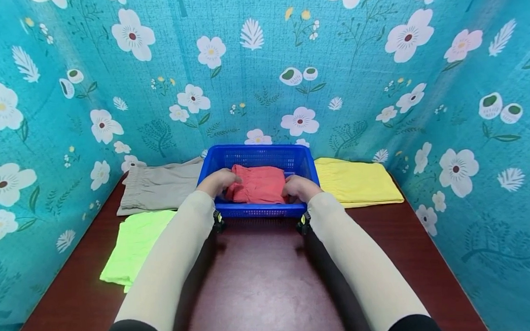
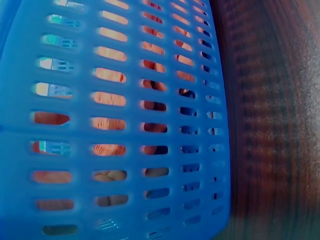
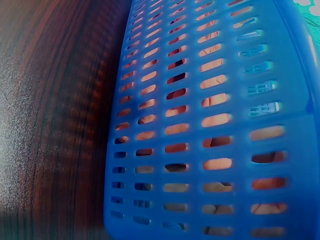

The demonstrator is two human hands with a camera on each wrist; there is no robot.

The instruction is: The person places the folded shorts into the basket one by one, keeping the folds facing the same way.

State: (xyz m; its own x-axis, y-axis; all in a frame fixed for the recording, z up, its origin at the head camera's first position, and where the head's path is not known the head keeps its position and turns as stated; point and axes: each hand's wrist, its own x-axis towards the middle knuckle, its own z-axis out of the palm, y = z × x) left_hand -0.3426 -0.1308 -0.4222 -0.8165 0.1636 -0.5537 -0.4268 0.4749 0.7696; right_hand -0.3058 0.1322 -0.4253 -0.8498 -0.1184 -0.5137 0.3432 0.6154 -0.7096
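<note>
- A dark reddish-brown table (image 1: 265,284) with streaked wood grain and a soft shine near the front middle.
- At the far middle of it, a blue plastic basket (image 1: 260,205) with slotted walls, standing upright.
- Just left of the basket, a folded grey cloth (image 1: 159,187).
- Nearer the front on the left, a folded lime-green cloth (image 1: 137,242), partly hidden.
- Just right of the basket, a folded yellow cloth (image 1: 359,181).
</note>
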